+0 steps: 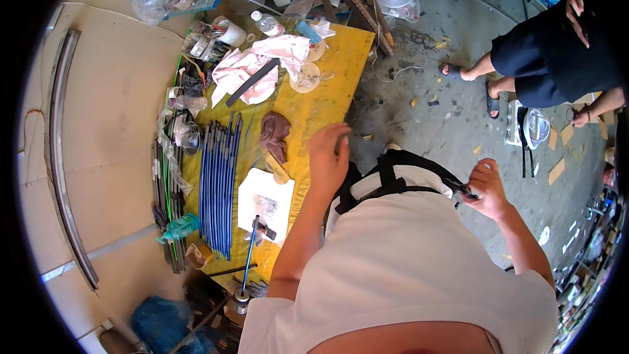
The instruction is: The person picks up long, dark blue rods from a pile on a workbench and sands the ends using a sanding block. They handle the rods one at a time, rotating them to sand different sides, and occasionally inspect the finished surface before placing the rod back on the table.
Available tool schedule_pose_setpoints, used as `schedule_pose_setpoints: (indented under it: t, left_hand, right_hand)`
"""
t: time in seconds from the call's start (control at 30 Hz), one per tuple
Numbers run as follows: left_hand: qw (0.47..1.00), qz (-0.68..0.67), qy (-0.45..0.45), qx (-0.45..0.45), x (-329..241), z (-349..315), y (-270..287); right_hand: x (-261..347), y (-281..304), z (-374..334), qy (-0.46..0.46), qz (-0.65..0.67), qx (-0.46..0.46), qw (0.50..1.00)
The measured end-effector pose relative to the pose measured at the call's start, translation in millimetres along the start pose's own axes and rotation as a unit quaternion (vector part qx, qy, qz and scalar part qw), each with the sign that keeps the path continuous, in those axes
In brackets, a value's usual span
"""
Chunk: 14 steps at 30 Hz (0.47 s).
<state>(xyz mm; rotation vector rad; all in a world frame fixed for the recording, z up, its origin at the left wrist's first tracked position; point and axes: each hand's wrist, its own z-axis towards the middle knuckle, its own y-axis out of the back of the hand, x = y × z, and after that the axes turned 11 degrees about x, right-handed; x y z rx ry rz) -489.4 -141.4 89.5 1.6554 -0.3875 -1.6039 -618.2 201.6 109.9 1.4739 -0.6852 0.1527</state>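
Observation:
My left hand [327, 160] hangs over the right edge of the yellow-covered table [347, 72], its fingers apart with nothing in them. Nearest to it on the table lie a crumpled brown cloth [274, 132] and a white sheet with a dark smudge [266, 202]. Away from the table, my right hand [486, 191] is closed on the end of a black strap [426, 161] that runs around my waist. Its fingers partly hide the piece they grip.
Many slim blue rods [218, 187] lie side by side on the table. Beyond them are a pink cloth [249, 65], a clear bottle [267, 23] and jars. One blue rod [249, 252] stands near the close edge. Another person [544, 59] is at the right, near cardboard pieces [556, 172] on the floor.

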Motion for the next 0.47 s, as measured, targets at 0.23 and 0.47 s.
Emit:
schedule_pose_setpoints:
  t: [0.23,0.47]
  left_hand:
    - [0.969,-0.208,0.064,0.115,-25.1,16.7,-1.9]
    - [0.851,-0.486,0.005,0.199,-32.9,14.7,-6.5]
  right_hand:
    - [-18.1,89.7,-10.5,-0.195,0.259,-0.086,0.942]
    - [-48.3,75.9,33.8,-0.219,0.597,-0.228,0.737]
